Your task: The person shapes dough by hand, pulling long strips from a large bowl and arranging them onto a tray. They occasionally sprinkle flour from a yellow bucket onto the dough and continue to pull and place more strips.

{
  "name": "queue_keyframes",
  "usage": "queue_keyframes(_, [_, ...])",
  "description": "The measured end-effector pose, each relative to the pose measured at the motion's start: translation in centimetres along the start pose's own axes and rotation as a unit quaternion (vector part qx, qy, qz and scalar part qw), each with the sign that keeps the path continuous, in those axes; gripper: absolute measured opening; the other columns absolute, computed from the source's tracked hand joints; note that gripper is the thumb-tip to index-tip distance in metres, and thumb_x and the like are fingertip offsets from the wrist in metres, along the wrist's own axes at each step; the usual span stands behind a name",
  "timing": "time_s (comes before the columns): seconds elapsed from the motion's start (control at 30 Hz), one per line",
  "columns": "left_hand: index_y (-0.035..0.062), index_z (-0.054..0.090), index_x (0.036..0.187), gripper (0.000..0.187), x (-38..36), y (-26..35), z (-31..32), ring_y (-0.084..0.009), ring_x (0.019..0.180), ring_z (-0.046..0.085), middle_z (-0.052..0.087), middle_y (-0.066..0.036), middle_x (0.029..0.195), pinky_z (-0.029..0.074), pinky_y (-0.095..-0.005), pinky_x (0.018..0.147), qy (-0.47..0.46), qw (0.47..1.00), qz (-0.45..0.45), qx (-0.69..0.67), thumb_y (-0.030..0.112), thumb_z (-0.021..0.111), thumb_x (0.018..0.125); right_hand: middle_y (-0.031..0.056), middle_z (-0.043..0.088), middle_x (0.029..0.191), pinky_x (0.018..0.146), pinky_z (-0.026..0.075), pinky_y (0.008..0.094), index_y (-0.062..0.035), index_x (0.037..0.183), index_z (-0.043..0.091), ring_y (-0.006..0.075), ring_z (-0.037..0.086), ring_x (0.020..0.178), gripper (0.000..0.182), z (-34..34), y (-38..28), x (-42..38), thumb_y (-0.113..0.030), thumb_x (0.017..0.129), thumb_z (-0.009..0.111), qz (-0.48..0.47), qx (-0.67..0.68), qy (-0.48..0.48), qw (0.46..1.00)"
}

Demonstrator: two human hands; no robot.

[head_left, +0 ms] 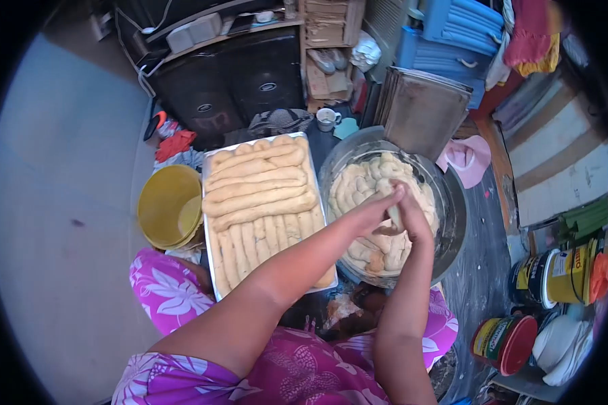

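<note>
Pale, soft dough (355, 189) lies in loose folds in a wide metal basin (456, 236). Above it, the left hand (377, 209) and right hand (415, 221) are pressed together, with a pale sliver, seemingly dough, between them; the exact finger grip cannot be told. Beside the basin, on the person's left, a rectangular tray (210, 260) is nearly covered with dough ropes: long ones (260, 177) laid crosswise in its farther part, others (250, 246) lengthwise nearer the body. The shaping seems well advanced, though a large mass is left unshaped. Farther out, a yellow bucket (171, 202) is seen beside the tray, and dark flat panels (425, 111) are propped behind the basin.
</note>
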State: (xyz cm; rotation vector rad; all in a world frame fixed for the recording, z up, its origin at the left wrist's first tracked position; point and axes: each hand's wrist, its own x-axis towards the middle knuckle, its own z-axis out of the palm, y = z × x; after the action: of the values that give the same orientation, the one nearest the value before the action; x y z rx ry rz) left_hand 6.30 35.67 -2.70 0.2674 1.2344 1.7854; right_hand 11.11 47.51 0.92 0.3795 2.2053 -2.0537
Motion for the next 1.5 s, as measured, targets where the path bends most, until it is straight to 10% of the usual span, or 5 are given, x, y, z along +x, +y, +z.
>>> queue_keyframes(0.53, [0.005, 0.048, 0.117, 0.044, -31.6, 19.4, -5.3, -0.0054, 0.047, 0.032, 0.034, 0.003, 0.055, 0.03, -0.0212, 0.046, 0.192, 0.771, 0.593, -0.127, 0.042, 0.044, 0.093, 0.0125, 0.061, 0.089, 0.076, 0.044, 0.038, -0.0101, 0.094, 0.062, 0.0329, 0.056, 0.083, 0.033, 14.1, 9.0, -2.6, -0.014, 0.063, 0.075, -0.242, -0.389, 0.045, 0.888])
queue_keyframes(0.8, [0.0083, 0.05, 0.112, 0.032, -36.7, 6.6, -16.7, -0.0047, 0.049, 0.035, 0.038, 0.003, 0.06, 0.033, -0.0215, 0.046, 0.592, 0.699, 0.395, 0.072, 0.032, 0.053, 0.091, 0.0087, 0.056, 0.101, 0.092, 0.033, 0.0376, -0.0108, 0.107, 0.058, 0.0269, 0.051, 0.1, 0.051, 17.0, 4.3, -0.9, -0.015, 0.06, 0.077, -0.287, -0.381, 0.068, 0.876])
queue_keyframes(1.03, [0.0126, 0.028, 0.14, 0.075, -30.5, -2.7, -15.3, -0.0329, 0.13, 0.031, 0.033, -0.02, 0.138, 0.025, -0.0391, 0.106, 0.219, 0.826, 0.155, 0.496, 0.025, 0.067, 0.077, 0.0129, 0.057, 0.107, 0.092, 0.039, 0.0387, -0.0081, 0.119, 0.054, 0.0312, 0.051, 0.102, 0.061, 18.1, 8.3, 0.1, -0.011, 0.062, 0.077, -0.205, -0.249, 0.141, 0.936])
queue_keyframes(1.13, [0.0128, 0.027, 0.14, 0.079, -30.9, -2.5, -15.9, -0.0371, 0.131, 0.027, 0.03, -0.023, 0.139, 0.023, -0.0447, 0.107, 0.233, 0.63, 0.109, 0.732, 0.028, 0.069, 0.075, 0.0111, 0.059, 0.102, 0.09, 0.039, 0.038, -0.0082, 0.117, 0.055, 0.03, 0.052, 0.102, 0.057, 17.9, 8.9, -0.1, -0.012, 0.064, 0.076, -0.231, -0.241, 0.142, 0.932])
queue_keyframes(1.5, [0.0058, 0.055, 0.114, 0.043, -32.1, -3.2, -15.7, -0.0361, 0.105, 0.048, 0.048, -0.014, 0.112, 0.042, -0.0425, 0.088, 0.383, 0.718, 0.14, 0.564, 0.014, 0.067, 0.074, 0.0108, 0.06, 0.095, 0.079, 0.044, 0.0373, -0.0056, 0.095, 0.06, 0.0278, 0.058, 0.085, 0.027, 16.3, 8.6, 0.7, -0.003, 0.068, 0.064, -0.244, -0.222, 0.162, 0.93])
